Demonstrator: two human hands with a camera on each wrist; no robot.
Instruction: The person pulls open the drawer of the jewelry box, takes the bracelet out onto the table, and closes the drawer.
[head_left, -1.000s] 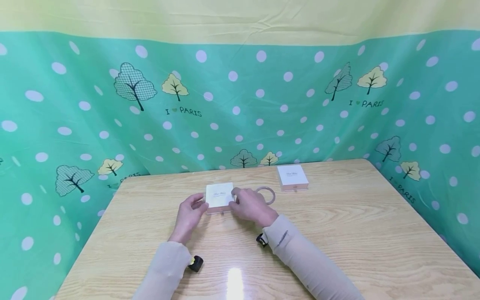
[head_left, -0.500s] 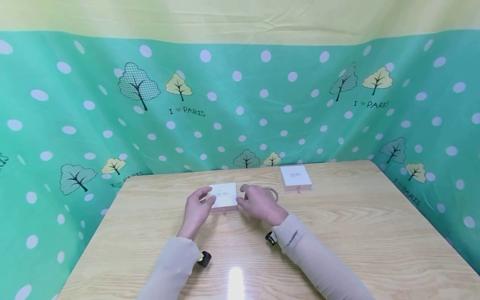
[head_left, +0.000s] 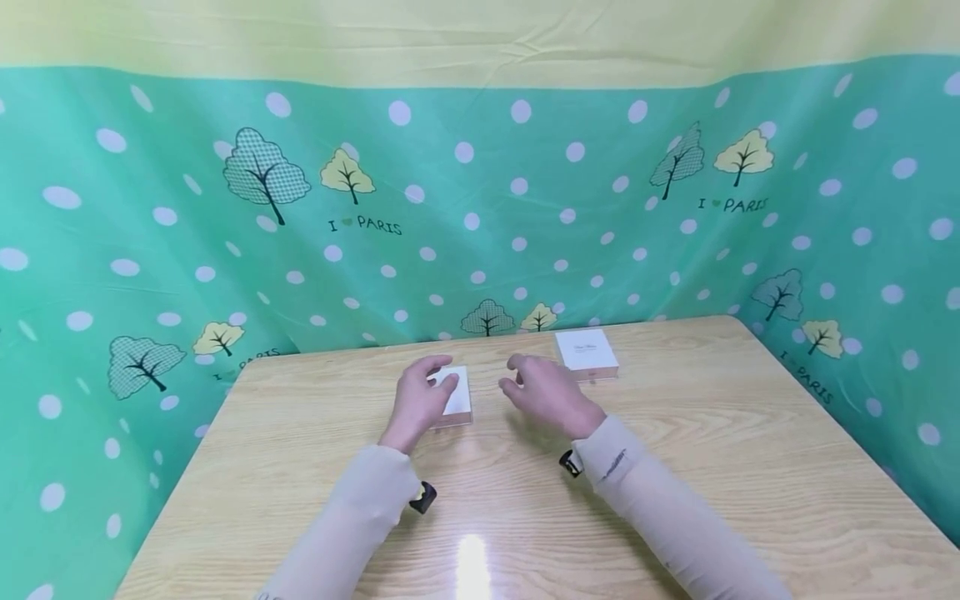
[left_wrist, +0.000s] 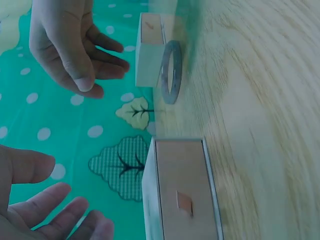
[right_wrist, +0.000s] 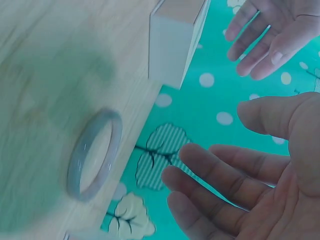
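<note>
Right hand (head_left: 549,392) loosely spread, empty, now farther from white box (head_left: 461,401), left hand (head_left: 417,400) likewise, above it

Under your forearms: tabletop (head_left: 525,517), smooth wood grain, glossy enough to throw back glare. On tabletop: bangle (right_wrist: 81,155), polished, stone- or glass-like; boxes (head_left: 587,350), smooth, paper-covered look. Behind tabletop: curtain (head_left: 480,150), printed cloth, lightly creased. Above tabletop: your sleeves (head_left: 667,508), matt cloth.
</note>
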